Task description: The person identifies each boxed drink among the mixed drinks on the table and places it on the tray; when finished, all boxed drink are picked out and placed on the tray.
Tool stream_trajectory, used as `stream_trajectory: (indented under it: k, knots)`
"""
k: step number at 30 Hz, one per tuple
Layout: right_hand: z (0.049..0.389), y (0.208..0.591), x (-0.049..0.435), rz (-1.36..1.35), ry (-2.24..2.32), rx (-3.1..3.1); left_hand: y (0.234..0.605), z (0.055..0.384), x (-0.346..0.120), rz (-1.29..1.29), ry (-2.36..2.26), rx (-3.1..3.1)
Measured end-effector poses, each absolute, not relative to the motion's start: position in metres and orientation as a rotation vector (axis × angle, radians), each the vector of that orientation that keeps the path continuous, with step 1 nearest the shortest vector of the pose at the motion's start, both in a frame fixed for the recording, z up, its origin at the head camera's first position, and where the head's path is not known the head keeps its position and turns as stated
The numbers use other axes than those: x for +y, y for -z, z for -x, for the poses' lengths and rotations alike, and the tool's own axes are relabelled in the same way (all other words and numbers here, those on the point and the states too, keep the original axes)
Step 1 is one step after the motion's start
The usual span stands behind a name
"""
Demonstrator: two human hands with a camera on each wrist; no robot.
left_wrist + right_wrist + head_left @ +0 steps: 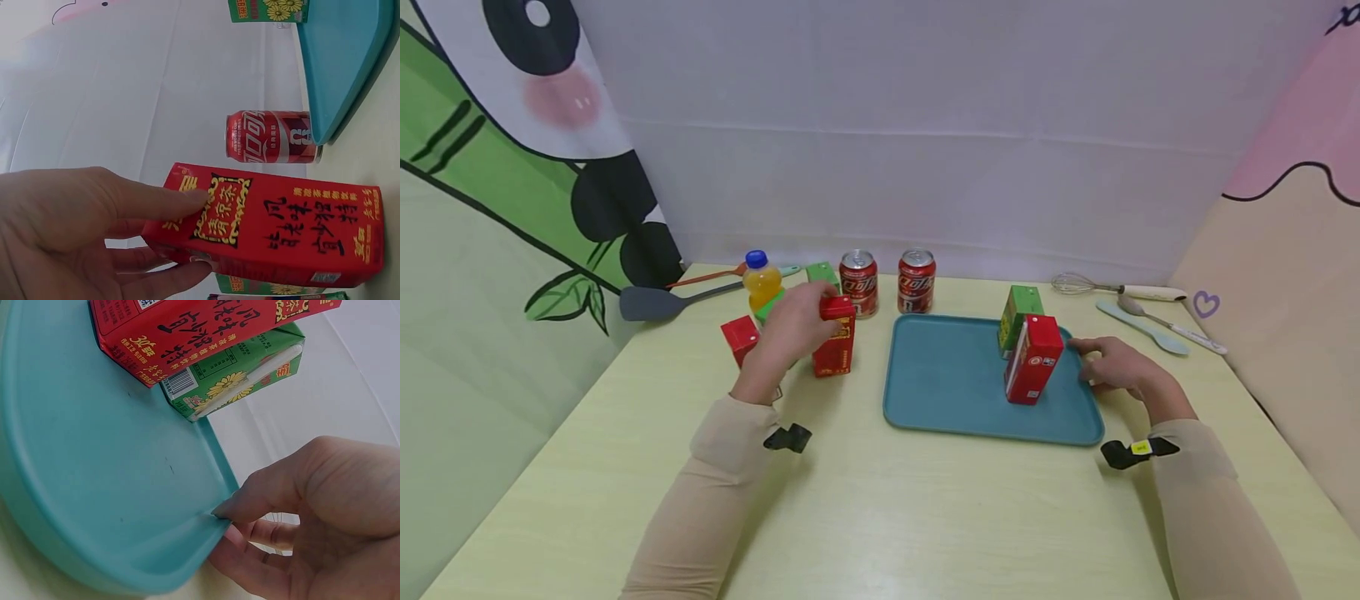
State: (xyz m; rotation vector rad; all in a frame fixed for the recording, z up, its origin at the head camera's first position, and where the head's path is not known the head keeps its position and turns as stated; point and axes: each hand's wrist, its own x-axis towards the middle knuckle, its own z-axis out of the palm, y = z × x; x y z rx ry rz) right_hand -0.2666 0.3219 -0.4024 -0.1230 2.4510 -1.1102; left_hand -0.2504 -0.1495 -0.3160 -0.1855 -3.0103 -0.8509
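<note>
My left hand (797, 327) pinches the top of a red drink carton (275, 225), thumb on its printed front and fingers behind. The carton stands upright left of the blue tray (940, 375). At the tray's right edge my right hand (1116, 371) grips the rim, with the thumb (234, 506) on top and fingers curled below. Toward the tray's right side stand a red drink carton (1034, 360) and, just behind it, a green drink carton (1019, 312). Another red carton (741, 337) is left of my left hand, and a green carton (822, 273) stands behind it.
Two cola cans (859, 283) stand behind the tray's left side. An orange drink bottle (763, 282) with a blue cap is beside a grey spatula (658, 303). At the back right lie a whisk (1078, 284), a pale blue spreader (1142, 327) and a spoon (1172, 325).
</note>
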Motion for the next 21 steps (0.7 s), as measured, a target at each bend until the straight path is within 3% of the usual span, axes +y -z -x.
stream_trajectory:
  k: [21]
  knots:
    - [0.267, 0.402, 0.323, 0.116, 1.109, 2.451, 0.338, 0.258, -0.133, 0.219, 0.997, -3.080]
